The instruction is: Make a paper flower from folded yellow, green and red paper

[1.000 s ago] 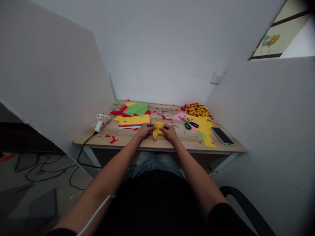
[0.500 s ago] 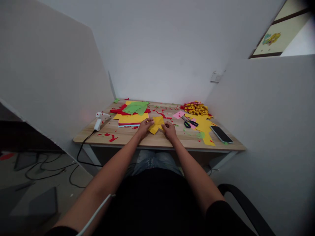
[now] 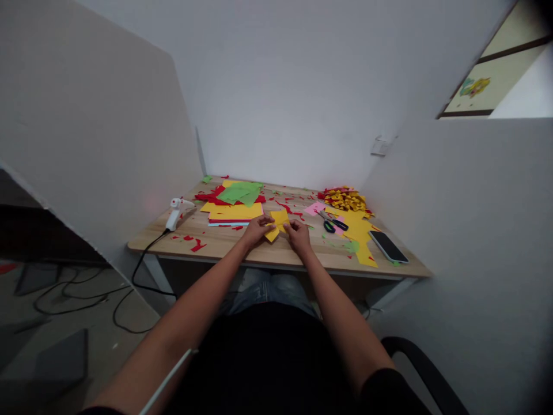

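A small creased piece of yellow paper (image 3: 280, 217) is held between both hands, over the front middle of the table. My left hand (image 3: 258, 229) pinches its left side, fingers closed on it. At its right side, my right hand (image 3: 298, 235) grips the edge between thumb and fingers. The sheet looks folded or cut into flaps, one hanging down toward me. Part of it is hidden by the fingers. Left of my left hand lies a stack of coloured paper (image 3: 235, 212); scissors (image 3: 332, 222) with dark handles rest to the right of my right hand.
A white glue gun (image 3: 174, 216) with a black cord stands at the table's left. Green sheets (image 3: 242, 192) lie on red paper. At the right are yellow sheets (image 3: 354, 223), a phone (image 3: 387, 246) and a heap of yellow and red folded paper (image 3: 345, 199). Red scraps litter the wooden table (image 3: 233, 248).
Both hands have drawn closer together on the yellow paper, and its flaps have shifted. The camera view has tilted slightly. Other things on the table lie as before.
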Demonstrator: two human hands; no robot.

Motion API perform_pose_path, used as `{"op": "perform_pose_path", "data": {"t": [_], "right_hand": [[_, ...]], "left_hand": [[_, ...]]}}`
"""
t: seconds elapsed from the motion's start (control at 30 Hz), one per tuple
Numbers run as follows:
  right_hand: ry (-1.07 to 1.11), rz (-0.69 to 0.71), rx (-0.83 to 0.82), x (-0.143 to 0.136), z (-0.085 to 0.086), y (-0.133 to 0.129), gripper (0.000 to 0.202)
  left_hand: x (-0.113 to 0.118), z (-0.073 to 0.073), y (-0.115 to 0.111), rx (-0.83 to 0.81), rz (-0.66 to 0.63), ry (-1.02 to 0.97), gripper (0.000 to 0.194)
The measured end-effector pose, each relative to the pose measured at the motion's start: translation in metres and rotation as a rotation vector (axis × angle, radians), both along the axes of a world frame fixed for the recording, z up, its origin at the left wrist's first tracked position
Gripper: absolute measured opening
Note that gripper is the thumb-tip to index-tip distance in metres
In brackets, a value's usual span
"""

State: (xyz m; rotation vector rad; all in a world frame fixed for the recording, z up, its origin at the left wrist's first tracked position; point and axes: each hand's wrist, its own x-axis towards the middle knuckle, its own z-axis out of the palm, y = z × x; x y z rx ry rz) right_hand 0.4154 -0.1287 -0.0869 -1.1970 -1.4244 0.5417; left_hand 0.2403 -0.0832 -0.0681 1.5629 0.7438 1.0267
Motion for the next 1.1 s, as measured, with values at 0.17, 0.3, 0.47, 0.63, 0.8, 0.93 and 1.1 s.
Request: {"op": "perform_pose_path", "data": {"t": [0.17, 0.3, 0.47, 0.63, 0.8, 0.93, 1.1], "right_hand": [[-0.027, -0.05, 0.065, -0.004, 0.004, -0.004, 0.03], [-0.07, -0.071, 0.113, -0.009, 0.01, -0.015, 0.037], [-0.157, -0.038, 0.124, -0.013, 0.015, -0.021, 0.033], [-0.186, -0.033, 0.087, -0.012, 0.012, -0.016, 0.03], [-0.2, -0.057, 0.046, -0.007, 0.007, -0.01, 0.027], [-0.185, -0.058, 0.022, -0.004, 0.003, -0.005, 0.029], [-0.152, -0.008, 0.024, -0.007, 0.003, -0.005, 0.028]], "left_hand": [[0.002, -0.002, -0.004, 0.064, -0.04, 0.064, 0.033], [0.001, -0.004, -0.003, 0.116, -0.026, 0.087, 0.034], [0.0, -0.001, -0.002, 0.187, 0.028, 0.102, 0.034], [-0.002, 0.001, -0.003, 0.213, 0.09, 0.112, 0.035], [-0.002, 0.0, -0.004, 0.194, 0.089, 0.101, 0.034], [0.0, -0.002, -0.005, 0.166, 0.103, 0.062, 0.035], [-0.001, -0.005, -0.001, 0.159, 0.135, 0.058, 0.035]]}}
